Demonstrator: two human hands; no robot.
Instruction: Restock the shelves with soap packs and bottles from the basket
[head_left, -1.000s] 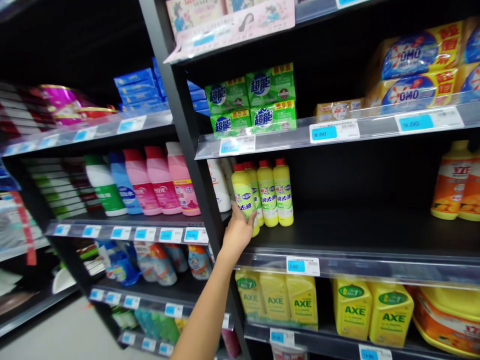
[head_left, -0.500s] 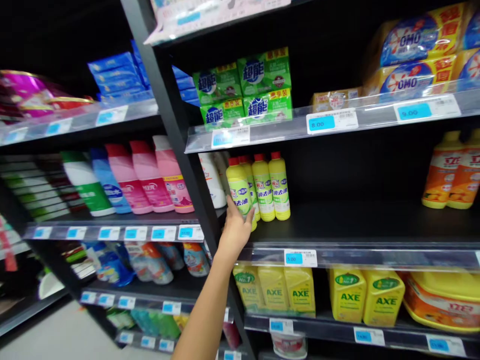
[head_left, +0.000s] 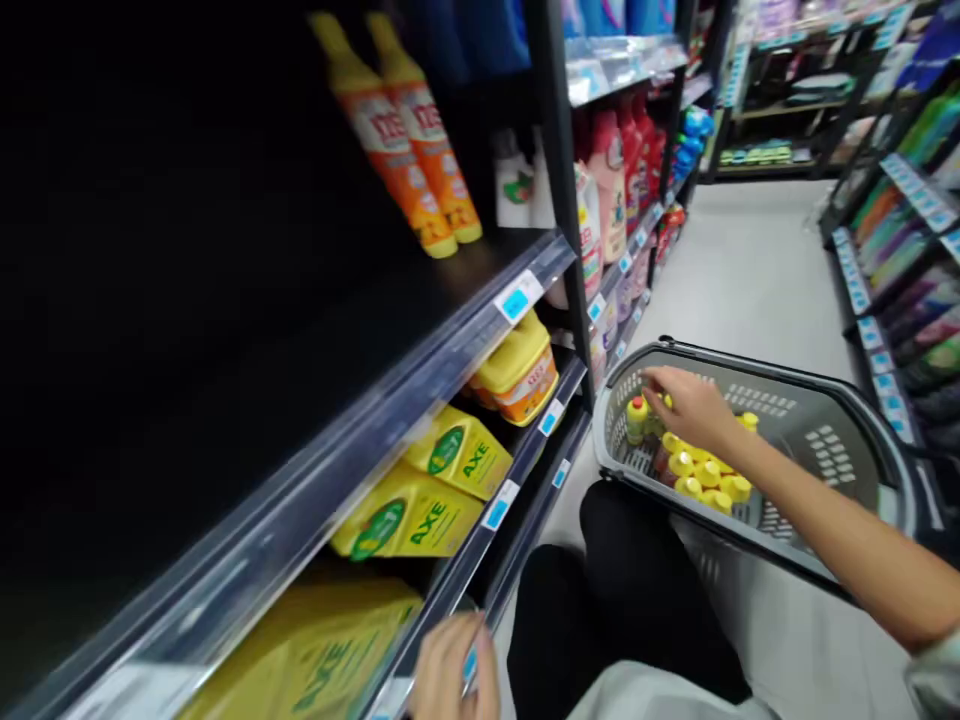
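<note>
My right hand (head_left: 691, 405) is over the near-left part of a grey shopping basket (head_left: 825, 395), thumb and index finger apart. Right beside its fingertips stands a yellow bottle with a red cap (head_left: 636, 420); I cannot tell whether they touch it. Under my wrist, several yellow-capped bottles (head_left: 709, 475) stand close together in the basket. My left hand (head_left: 456, 668) is at the bottom edge of the view, in front of the lower shelf rails. Its fingers are curled, nothing shows in them, and the frame cuts off part of the hand.
On the left shelves are two orange bottles (head_left: 411, 140), yellow AXE bottles (head_left: 424, 510) and a yellow tub (head_left: 521, 370). A clear shelf rail (head_left: 315, 500) slants across the view. My knees (head_left: 630, 580) are beside the basket. The aisle floor (head_left: 750, 250) runs back between shelves.
The view has swung right and down from the shelf to the basket. Earlier a hand touched a red-capped yellow bottle on the shelf; now my right hand is in the basket beside such a bottle.
</note>
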